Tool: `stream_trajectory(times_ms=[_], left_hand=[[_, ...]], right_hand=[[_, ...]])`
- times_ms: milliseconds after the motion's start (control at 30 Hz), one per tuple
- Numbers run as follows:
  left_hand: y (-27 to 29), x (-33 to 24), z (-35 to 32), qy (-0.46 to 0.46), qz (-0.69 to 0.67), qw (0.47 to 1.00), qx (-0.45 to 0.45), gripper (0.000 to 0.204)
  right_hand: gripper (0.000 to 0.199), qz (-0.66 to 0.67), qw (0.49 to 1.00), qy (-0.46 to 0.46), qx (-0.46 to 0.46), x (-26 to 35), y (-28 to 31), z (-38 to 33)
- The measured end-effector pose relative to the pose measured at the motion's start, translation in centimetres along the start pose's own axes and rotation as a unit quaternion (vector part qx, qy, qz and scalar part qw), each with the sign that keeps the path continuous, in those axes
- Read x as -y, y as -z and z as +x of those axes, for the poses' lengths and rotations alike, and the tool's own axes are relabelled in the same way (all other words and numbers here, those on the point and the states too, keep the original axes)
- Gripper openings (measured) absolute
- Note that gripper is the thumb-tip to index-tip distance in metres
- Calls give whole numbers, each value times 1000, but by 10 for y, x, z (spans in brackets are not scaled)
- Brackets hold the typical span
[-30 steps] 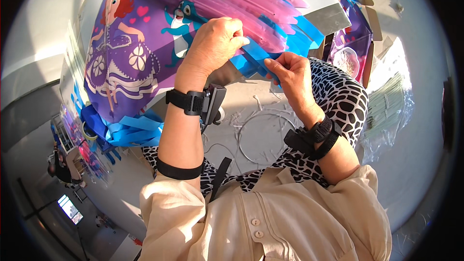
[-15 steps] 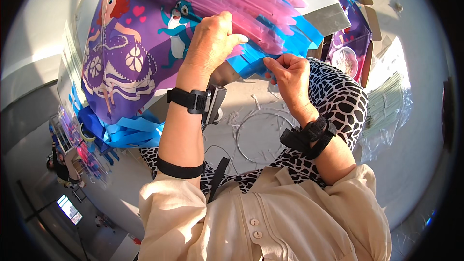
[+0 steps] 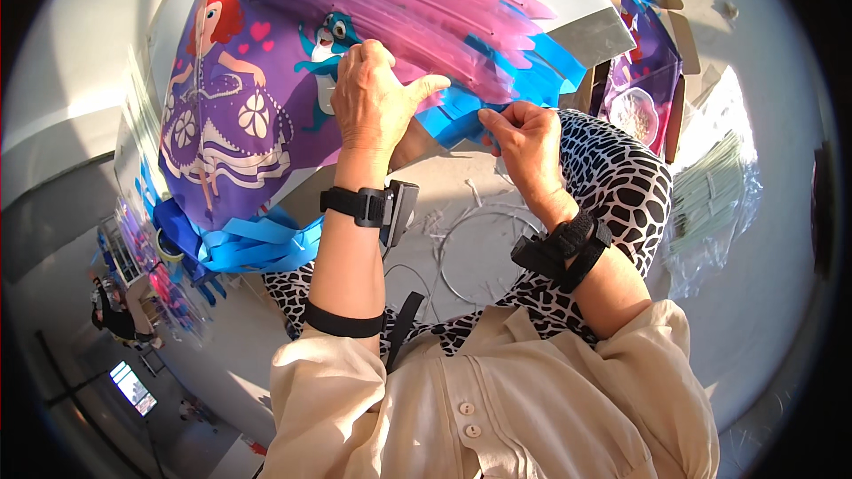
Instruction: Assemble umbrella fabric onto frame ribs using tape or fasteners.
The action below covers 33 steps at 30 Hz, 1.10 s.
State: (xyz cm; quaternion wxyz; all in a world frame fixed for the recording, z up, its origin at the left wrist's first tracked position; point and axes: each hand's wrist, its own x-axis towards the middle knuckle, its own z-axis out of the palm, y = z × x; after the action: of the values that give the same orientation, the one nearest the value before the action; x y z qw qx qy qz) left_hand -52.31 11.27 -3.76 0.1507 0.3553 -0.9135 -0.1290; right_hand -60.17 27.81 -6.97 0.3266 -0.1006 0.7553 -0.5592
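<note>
A purple kite [image 3: 306,142] printed with a red-haired princess and a blue-and-white animal lies spread in front of me. Sheer pink strips [image 3: 426,22] fan over its right part, and blue ribbon strips [image 3: 457,115] show below them. My left hand [image 3: 377,98] rests on the kite beside the animal figure. Its thumb stretches out to the right, apart from the fingers, whose tips are partly hidden. My right hand [image 3: 524,142] pinches thumb against fingers at the lower edge of the blue strips.
Under the kite is a white carton [image 3: 608,31]. An open box [image 3: 674,80] holding a white bowl [image 3: 634,115] stands at the right, near a clear bag of pale sticks [image 3: 710,195]. More blue ribbons [image 3: 266,244] hang at the left. A white cord [image 3: 444,257] loops on the floor.
My left hand has moved slightly down and to the left, its thumb still out. The kite's left side has shifted a little to the right. My right hand keeps its pinch, slightly further left.
</note>
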Motion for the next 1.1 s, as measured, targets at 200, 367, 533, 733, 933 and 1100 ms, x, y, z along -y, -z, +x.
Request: stream_trajectory(times_ms=[200, 367, 533, 733, 933, 1100], left_hand=[[-5, 22, 19, 69, -15, 997, 8, 52], [-9, 15, 4, 56, -138, 988, -38, 49], [-6, 0, 1, 54, 18, 998, -10, 48], [41, 41, -22, 104, -197, 973, -56, 24], [135, 119, -128, 122, -140, 967, -172, 13], [219, 267, -224, 354, -128, 876, -302, 5]], right_hand=[[24, 18, 1000, 7, 10, 1, -4, 1], [24, 12, 1000, 7, 5, -2, 1, 2], [26, 20, 1000, 17, 5, -4, -1, 5], [27, -11, 999, 45, 21, -7, -9, 6], [18, 37, 995, 85, -24, -36, 17, 24], [18, 55, 996, 72, 5, -38, 14, 26]])
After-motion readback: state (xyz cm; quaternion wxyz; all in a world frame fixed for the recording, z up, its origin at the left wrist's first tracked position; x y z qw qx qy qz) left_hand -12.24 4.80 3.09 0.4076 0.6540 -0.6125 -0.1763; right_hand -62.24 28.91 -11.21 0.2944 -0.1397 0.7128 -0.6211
